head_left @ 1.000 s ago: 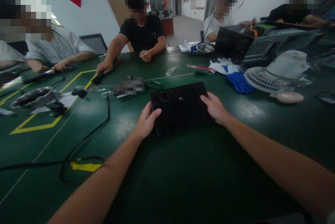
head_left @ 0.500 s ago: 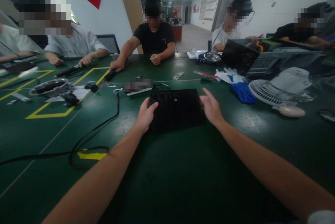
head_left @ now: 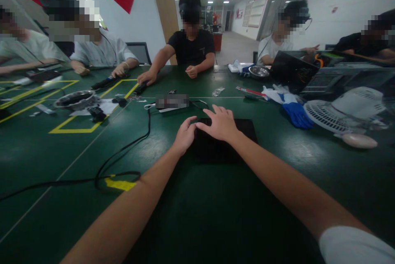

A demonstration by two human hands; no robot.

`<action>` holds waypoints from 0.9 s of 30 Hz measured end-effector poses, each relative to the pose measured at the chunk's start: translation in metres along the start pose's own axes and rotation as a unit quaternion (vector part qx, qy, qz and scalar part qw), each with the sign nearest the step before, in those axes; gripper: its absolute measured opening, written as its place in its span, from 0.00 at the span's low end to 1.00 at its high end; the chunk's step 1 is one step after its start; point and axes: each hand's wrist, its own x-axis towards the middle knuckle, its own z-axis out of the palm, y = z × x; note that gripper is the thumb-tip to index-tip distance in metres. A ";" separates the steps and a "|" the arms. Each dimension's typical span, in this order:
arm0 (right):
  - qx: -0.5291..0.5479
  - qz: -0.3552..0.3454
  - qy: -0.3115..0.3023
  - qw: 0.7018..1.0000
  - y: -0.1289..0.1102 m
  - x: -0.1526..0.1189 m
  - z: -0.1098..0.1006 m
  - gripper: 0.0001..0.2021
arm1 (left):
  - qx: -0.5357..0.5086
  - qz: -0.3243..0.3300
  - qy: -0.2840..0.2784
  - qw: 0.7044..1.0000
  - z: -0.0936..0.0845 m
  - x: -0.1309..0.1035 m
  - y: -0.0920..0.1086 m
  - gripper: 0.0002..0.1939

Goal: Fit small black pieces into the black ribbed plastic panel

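Note:
A thin black rectangular panel [head_left: 245, 132] lies in front of me on the dark green table, its surface too dark to show detail. At its left edge is my left hand [head_left: 185, 135], thumb raised off the surface and fingers partly hidden against the edge. My right hand [head_left: 221, 123] reaches across the panel's upper left part with its fingers spread and its palm down. The thumb of my right hand comes close to the fingers of my left; whether they touch I cannot tell.
Behind the panel stands a power strip [head_left: 172, 102] with a black cable [head_left: 123, 147] looping left. To the right lie blue-and-white gloves [head_left: 296, 112], a white fan [head_left: 352, 110] and a metal bowl [head_left: 259, 71]. A ring-shaped metal part [head_left: 75, 100] is at left. Several people sit around the table.
My right hand has left the panel's right edge and moved left over it. My left thumb has lifted off the panel. The view has shifted a little to the left.

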 end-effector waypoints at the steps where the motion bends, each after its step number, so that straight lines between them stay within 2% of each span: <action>1: -0.003 0.003 -0.031 0.999 -0.001 0.004 0.004 0.40 | -0.005 -0.013 0.010 1.000 0.000 0.000 0.000 0.22; 4: -0.018 0.003 -0.094 0.995 0.003 0.009 0.009 0.42 | -0.036 -0.023 0.019 0.999 0.001 -0.002 0.001 0.22; 7: -0.027 -0.005 -0.084 0.996 0.019 0.007 0.008 0.40 | -0.052 -0.021 0.008 0.998 0.001 -0.003 0.001 0.19; 12: -0.016 0.033 -0.067 0.997 0.071 -0.006 0.003 0.36 | -0.049 -0.025 0.001 0.998 0.000 -0.002 -0.001 0.14; 16: -0.035 0.107 -0.049 0.992 0.112 -0.019 -0.008 0.35 | -0.038 -0.023 -0.010 0.999 -0.001 -0.001 -0.003 0.12; 27: -0.096 0.313 -0.112 0.938 0.207 -0.037 -0.052 0.42 | -0.049 -0.018 -0.022 0.998 -0.002 -0.001 -0.005 0.08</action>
